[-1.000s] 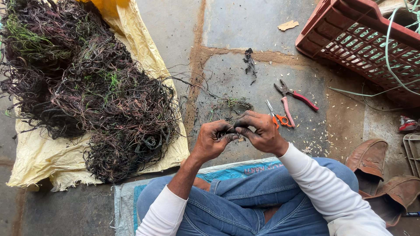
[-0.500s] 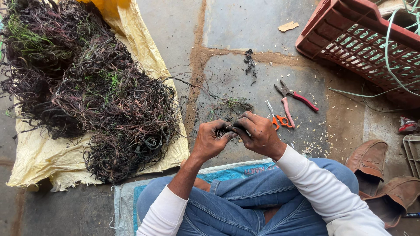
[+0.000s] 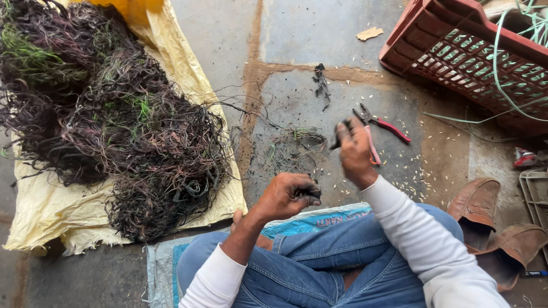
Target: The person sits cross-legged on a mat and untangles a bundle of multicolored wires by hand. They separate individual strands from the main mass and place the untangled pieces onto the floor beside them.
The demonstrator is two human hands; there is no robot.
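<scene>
My left hand [image 3: 288,195] sits low over my knee, fingers closed on a small dark clump of wire bits [image 3: 309,193]. My right hand [image 3: 355,153] is raised farther out over the floor, pinching a short dark piece of wire [image 3: 340,134] between thumb and fingers. The two hands are apart. Just beyond my right hand lie red-handled pliers [image 3: 383,125] and a second pink-handled cutter, partly hidden by the hand. A thin tangle of loose wire strands [image 3: 297,142] lies on the concrete between the hands and the big pile.
A large heap of dark tangled wire [image 3: 108,125] rests on a yellow sack [image 3: 51,211] at left. A red plastic crate [image 3: 474,51] stands at the upper right. Brown shoes [image 3: 485,217] lie at right. I sit cross-legged in jeans on a blue woven mat [image 3: 308,222].
My hands were together on one dark wire piece. They have pulled apart: the right hand rose and moved outward, the left dropped toward my knee.
</scene>
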